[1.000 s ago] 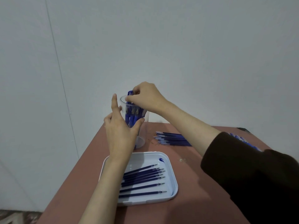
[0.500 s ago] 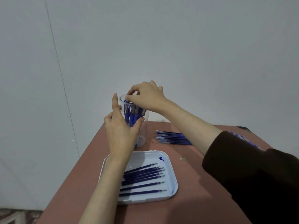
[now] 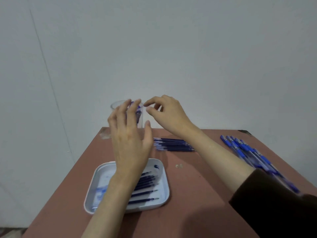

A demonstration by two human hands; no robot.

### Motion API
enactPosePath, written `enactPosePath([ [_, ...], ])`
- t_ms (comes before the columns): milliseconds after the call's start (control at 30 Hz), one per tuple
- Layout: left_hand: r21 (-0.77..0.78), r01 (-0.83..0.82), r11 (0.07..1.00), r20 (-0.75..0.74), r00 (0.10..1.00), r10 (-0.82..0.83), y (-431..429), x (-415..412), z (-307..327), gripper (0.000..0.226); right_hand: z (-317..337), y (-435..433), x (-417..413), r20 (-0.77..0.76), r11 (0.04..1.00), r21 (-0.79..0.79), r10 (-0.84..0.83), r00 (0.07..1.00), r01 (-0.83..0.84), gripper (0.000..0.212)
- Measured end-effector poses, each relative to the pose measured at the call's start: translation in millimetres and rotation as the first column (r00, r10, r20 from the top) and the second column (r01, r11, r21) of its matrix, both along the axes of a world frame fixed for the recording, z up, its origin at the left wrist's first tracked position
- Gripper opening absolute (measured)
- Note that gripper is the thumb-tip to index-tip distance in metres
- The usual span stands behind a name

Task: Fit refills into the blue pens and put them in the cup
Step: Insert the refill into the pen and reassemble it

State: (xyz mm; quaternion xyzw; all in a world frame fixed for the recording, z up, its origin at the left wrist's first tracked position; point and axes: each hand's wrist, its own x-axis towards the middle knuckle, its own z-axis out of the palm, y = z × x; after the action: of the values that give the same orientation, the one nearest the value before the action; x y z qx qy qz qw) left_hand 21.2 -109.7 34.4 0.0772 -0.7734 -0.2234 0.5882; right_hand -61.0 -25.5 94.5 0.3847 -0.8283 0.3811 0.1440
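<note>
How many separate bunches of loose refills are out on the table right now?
2. One bunch lies in the white tray, partly hidden by the left arm; the other bunch lies on the table right of the cup.

Person seen only as two arms coming in from the near edge: left hand [image 3: 130, 143] on a forearm bare along all its visible length, right hand [image 3: 169, 114] on a forearm bare to about midway, where a dark brown sleeve [image 3: 274, 203] ends in a thick, pushed-up edge.
</note>
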Motion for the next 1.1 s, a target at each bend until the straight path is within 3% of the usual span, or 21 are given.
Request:
enactPosePath([
  [100,-0.003,0.144,0.99,0.123,0.982,-0.142,33,-11,-1,0.042,-10,47,-10,0.097,0.996,0.048,-0.075,0.992,0.07,0.019],
  [233,0.072,0.268,0.961,0.289,0.916,-0.278,74,-32,-11,0.037,-25,118,-37,0.155,0.925,0.245,-0.334,0.93,0.291,0.019],
  [400,0.087,0.339,0.937,0.356,0.868,-0.347,107,-45,-22,0.036,-43,187,-58,0.054,0.712,0.507,-0.59,0.806,0.487,0.015],
  [500,0.071,0.344,0.936,0.39,0.855,-0.343,111,-47,-27,0.034,-47,205,-61,-0.028,0.554,0.653,-0.664,0.747,0.516,0.017],
  [567,0.062,0.344,0.937,0.405,0.85,-0.339,110,-46,-30,0.033,-51,209,-63,-0.049,0.5,0.7,-0.679,0.732,0.51,0.021],
  [867,0.102,0.331,0.938,0.414,0.843,-0.343,106,-44,-32,0.031,-59,204,-64,0.067,0.542,0.697,-0.702,0.709,0.47,0.028],
  [1100,0.132,0.349,0.928,0.417,0.829,-0.372,105,-44,-32,0.032,-53,204,-58,0.045,0.578,0.577,-0.728,0.685,0.577,0.037],
])
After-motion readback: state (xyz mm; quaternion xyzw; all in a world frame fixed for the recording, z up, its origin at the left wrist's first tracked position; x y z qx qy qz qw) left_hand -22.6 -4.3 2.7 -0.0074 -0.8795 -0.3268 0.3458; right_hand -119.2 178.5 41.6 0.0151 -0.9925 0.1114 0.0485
